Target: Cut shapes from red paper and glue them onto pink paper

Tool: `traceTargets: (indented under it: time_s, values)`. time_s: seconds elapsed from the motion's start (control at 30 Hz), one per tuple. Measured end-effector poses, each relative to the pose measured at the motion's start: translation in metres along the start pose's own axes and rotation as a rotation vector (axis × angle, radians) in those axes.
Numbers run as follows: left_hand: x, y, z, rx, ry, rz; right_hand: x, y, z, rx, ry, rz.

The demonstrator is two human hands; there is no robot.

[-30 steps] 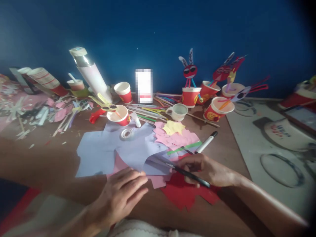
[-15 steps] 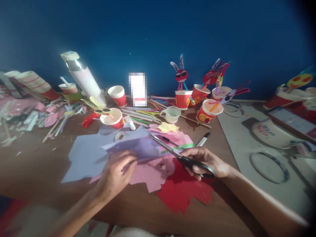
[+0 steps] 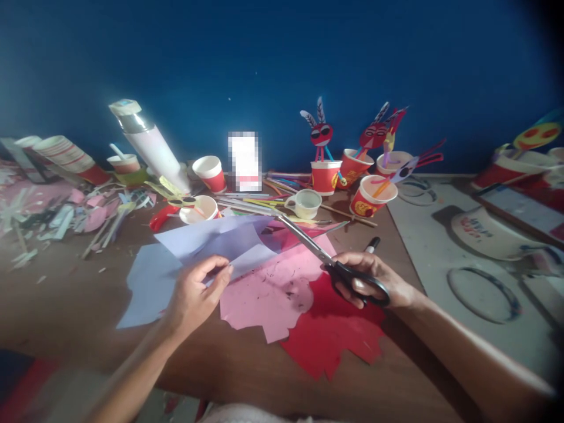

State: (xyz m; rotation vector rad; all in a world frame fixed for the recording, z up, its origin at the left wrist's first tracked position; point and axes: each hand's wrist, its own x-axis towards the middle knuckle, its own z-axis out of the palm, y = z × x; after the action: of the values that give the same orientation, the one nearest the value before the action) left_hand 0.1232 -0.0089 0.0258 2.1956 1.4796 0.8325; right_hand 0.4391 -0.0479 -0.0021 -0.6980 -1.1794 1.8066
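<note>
Currently, my hands are apart: my left hand (image 3: 196, 294) pinches a lavender sheet (image 3: 220, 242) raised over the counter (image 3: 238, 370); my right hand (image 3: 372, 279) grips black-handled scissors (image 3: 330, 262) near it. Paper-faced figures (image 3: 321, 135) stand in red cups (image 3: 326, 179), seemingly finished; my sheet, I judge, isn't yet cut to shape.

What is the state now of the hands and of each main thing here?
Left hand: gripping the lifted sheet
Right hand: closed around the scissors
Lifted sheet: raised, bent
Scissors: held, blades shut or nearly so
Pink paper: lying, edges uneven
Red paper: lying, edges jagged
Mug: upright, uncovered
Flask: top on
Cup stack: nested
Marker: partly hidden by the right hand
</note>
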Motion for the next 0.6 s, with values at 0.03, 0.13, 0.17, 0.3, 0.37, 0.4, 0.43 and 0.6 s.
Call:
traceTargets:
  time_s: [0.03, 0.13, 0.17, 0.3, 0.37, 0.4, 0.43, 0.6]
  values:
    - [-0.002, 0.0, 0.0, -0.004, -0.016, 0.001, 0.0, 0.0, 0.0, -0.008, 0.007, -0.006]
    - [-0.008, 0.0, 0.001, -0.009, -0.1, 0.032, 0.0, 0.001, -0.002, -0.036, 0.018, -0.024]
    - [-0.01, 0.0, 0.002, -0.004, -0.129, 0.043, 0.0, 0.001, -0.002, -0.044, 0.02, -0.031]
    - [-0.023, -0.001, 0.009, 0.031, -0.162, 0.109, -0.001, 0.001, -0.002, -0.046, 0.016, -0.036]
    - [-0.029, -0.003, 0.013, 0.041, -0.151, 0.132, -0.001, 0.001, -0.002, -0.042, 0.013, -0.027]
    - [-0.032, -0.004, 0.015, 0.039, -0.152, 0.133, -0.001, 0.001, -0.002, -0.045, 0.018, -0.024]
    - [-0.034, -0.004, 0.016, 0.035, -0.165, 0.128, -0.001, 0.001, -0.002, -0.048, 0.025, -0.02]
    - [-0.039, -0.001, 0.019, 0.026, -0.25, 0.115, 0.0, 0.002, -0.003, -0.043, 0.042, -0.022]
